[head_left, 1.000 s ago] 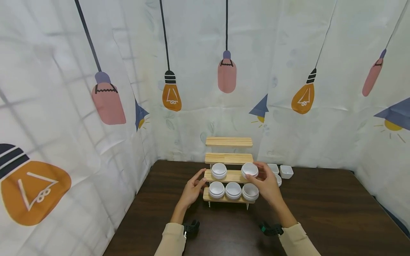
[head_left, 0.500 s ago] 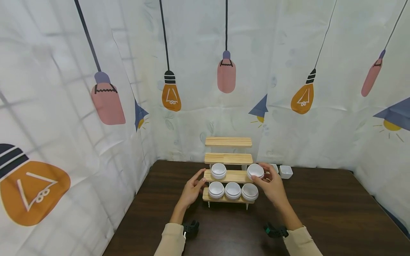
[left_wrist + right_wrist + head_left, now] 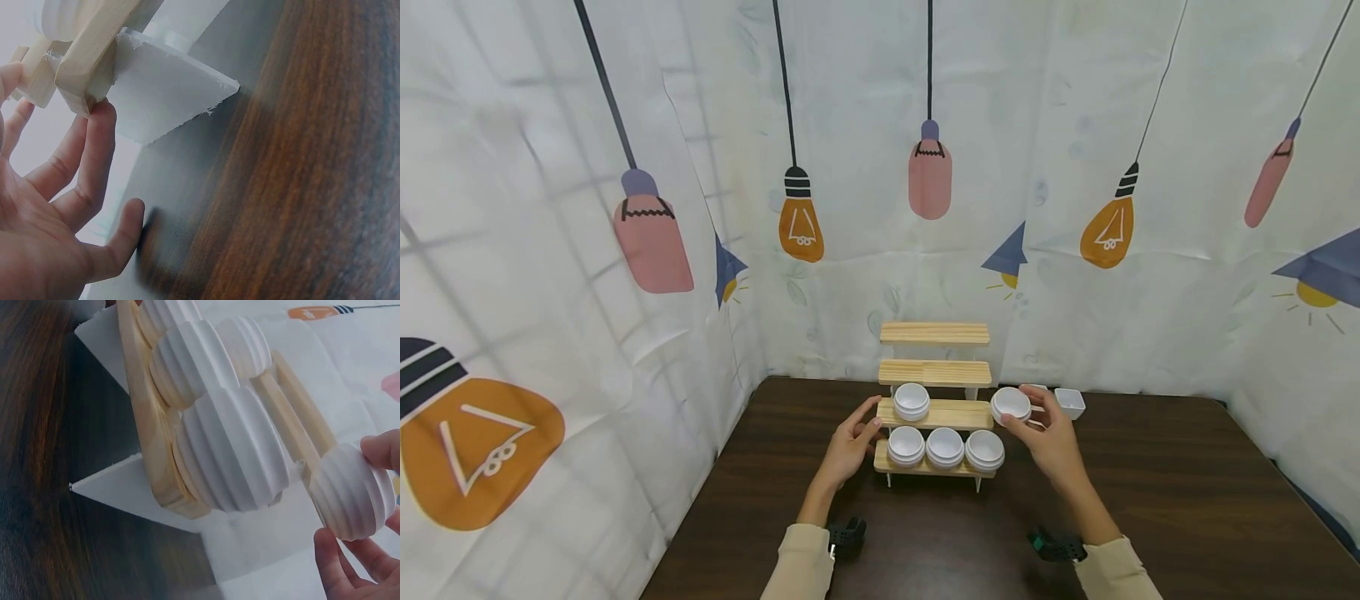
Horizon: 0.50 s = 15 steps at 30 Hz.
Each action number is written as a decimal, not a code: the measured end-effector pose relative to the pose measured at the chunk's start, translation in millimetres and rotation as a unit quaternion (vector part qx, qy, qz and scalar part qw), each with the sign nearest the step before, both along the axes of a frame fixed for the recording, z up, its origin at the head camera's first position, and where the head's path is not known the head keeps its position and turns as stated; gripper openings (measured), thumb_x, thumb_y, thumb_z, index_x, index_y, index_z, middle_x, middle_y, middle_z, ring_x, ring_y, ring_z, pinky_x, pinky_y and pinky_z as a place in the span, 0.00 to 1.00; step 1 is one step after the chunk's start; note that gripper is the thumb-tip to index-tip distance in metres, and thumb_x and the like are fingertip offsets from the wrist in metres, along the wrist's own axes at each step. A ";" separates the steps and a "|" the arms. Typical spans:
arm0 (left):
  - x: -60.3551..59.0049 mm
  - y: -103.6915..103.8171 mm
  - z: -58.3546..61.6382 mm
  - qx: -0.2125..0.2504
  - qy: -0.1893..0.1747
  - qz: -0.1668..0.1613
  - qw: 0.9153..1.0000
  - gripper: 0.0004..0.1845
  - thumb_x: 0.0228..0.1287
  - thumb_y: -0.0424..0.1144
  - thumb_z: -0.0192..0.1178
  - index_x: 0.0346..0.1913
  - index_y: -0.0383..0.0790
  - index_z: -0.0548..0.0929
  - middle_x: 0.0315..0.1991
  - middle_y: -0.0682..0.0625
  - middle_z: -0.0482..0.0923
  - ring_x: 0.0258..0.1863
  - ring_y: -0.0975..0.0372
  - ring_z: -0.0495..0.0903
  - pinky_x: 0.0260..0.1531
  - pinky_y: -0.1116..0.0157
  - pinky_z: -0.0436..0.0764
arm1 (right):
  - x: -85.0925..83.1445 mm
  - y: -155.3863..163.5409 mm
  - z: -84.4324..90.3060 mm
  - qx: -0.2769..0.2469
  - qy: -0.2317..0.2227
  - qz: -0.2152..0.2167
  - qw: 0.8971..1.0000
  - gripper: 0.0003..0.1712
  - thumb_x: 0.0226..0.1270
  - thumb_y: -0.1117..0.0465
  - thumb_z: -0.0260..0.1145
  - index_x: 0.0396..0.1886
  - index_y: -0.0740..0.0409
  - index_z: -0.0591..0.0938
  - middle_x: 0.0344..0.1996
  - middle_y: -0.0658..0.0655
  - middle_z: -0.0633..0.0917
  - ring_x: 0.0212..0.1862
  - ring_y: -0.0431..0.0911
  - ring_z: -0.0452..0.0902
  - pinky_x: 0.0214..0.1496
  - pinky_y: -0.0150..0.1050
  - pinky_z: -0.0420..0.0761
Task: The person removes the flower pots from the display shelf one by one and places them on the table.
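Observation:
A stepped wooden rack (image 3: 935,371) stands at the back of the dark table (image 3: 1150,500). Three ribbed white round bowls (image 3: 944,447) fill its lowest step, and one more bowl (image 3: 912,401) sits on the second step at the left. My right hand (image 3: 1047,433) holds another ribbed white bowl (image 3: 1011,405) (image 3: 353,490) in its fingertips, in the air just off the right end of the second step. My left hand (image 3: 850,442) is open, its straight fingers (image 3: 94,153) touching the rack's left end.
Small white square dishes (image 3: 1069,402) lie on the table behind my right hand, right of the rack. White curtains printed with light bulbs close in the back and both sides. The two upper steps of the rack hold nothing.
My right hand has carried the bowl off the right end of the second step and moved it rightward. The left hand has stayed at the rack's left end.

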<state>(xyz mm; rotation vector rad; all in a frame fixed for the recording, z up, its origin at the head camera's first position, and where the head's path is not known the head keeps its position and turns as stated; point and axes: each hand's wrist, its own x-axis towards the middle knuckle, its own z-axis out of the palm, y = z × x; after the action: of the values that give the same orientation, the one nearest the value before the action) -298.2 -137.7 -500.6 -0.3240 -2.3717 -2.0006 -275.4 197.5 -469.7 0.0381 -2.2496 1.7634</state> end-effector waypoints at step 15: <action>0.4 -0.5 1.3 -0.002 0.000 -0.008 1.000 0.27 0.78 0.36 0.56 0.76 0.39 0.68 0.38 0.30 0.86 0.41 0.44 0.86 0.39 0.51 0.87 | 2.8 15.6 -8.1 0.013 0.017 -0.013 1.000 0.34 0.64 0.61 0.76 0.67 0.61 0.75 0.54 0.59 0.79 0.47 0.34 0.78 0.46 0.23 0.79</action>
<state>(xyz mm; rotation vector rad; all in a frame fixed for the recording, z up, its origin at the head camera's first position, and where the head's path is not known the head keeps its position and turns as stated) -297.9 -138.2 -499.3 -0.3453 -2.3815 -2.0026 -272.6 213.1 -477.8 0.0430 -2.2386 1.7086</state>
